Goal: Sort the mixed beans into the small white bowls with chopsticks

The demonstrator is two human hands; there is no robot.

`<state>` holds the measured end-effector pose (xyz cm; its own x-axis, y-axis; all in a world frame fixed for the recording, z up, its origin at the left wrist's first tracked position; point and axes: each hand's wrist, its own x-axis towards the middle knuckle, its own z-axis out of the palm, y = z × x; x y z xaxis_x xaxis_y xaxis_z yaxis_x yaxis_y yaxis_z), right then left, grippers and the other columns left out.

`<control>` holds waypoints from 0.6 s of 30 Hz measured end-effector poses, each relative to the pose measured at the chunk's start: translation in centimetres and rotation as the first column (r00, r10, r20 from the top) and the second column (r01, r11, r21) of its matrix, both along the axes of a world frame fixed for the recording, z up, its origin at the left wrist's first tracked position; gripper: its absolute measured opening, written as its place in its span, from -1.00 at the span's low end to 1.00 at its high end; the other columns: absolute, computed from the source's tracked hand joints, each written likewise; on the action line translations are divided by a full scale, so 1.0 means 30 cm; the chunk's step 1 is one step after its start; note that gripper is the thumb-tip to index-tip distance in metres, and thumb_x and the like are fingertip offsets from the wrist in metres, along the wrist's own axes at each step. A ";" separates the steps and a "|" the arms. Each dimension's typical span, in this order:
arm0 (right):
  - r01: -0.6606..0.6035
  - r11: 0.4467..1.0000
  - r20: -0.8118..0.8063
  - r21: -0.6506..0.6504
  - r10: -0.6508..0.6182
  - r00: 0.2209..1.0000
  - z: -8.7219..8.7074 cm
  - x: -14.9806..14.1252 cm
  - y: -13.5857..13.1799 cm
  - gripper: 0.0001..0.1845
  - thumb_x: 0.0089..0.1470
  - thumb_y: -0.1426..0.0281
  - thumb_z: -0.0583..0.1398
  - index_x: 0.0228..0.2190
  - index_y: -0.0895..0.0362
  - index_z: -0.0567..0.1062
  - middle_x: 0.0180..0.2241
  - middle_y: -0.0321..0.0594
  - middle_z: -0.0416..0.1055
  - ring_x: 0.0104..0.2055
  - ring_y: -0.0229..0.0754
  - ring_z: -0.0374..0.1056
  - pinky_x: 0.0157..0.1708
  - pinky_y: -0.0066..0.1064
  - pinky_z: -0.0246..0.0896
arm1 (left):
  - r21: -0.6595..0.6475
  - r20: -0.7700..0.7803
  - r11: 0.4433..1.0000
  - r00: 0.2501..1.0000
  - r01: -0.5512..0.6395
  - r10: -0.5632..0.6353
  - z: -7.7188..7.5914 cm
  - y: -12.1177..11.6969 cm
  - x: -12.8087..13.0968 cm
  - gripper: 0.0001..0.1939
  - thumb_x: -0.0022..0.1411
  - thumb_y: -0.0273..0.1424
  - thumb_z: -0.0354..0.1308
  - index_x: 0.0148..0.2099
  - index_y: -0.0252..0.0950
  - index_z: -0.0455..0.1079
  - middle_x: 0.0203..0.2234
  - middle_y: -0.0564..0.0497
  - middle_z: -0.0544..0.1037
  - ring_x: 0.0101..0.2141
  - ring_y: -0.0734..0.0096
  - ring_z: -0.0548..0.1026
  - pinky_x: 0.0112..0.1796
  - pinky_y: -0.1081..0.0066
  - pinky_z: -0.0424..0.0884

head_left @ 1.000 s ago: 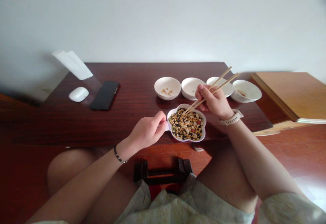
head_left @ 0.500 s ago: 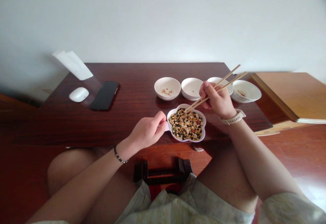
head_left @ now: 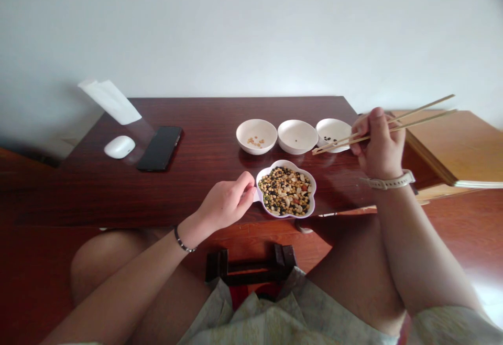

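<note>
Right in front of you, the bean dish sits by the tabletop's near edge, three bowls line up behind it, and the phone and mouse lie off left!

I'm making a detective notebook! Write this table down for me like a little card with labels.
Left hand: fingers at the tab of the flower-shaped dish
Right hand: holding raised wooden chopsticks, tips near the third bowl
Dish contents: mixed beans
First bowl: a few pale beans
Second bowl: a tiny dark bit
Third bowl: a few dark beans
Also on table: black phone, white computer mouse
</note>
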<state>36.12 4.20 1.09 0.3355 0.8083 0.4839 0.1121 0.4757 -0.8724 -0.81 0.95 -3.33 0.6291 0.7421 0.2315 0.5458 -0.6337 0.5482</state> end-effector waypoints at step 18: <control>0.722 0.692 -0.046 0.025 -0.720 0.692 -0.065 0.374 -0.087 -0.45 0.56 0.36 -0.02 -0.53 0.05 0.39 -0.63 -0.30 0.25 -0.68 -0.27 0.28 -0.71 -0.46 -0.02 | -0.002 -0.017 1.000 1.000 -0.008 0.007 0.013 -0.004 0.007 -0.88 0.56 -0.40 0.00 -0.15 -0.20 0.24 -0.50 0.15 0.47 -0.57 0.45 0.42 -0.45 0.44 0.15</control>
<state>47.36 1.60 -0.86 0.8219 0.2930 0.4884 0.4094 0.2923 -0.8643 -0.61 0.82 -2.96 0.6273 0.7472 0.2195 0.5597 -0.6285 0.5402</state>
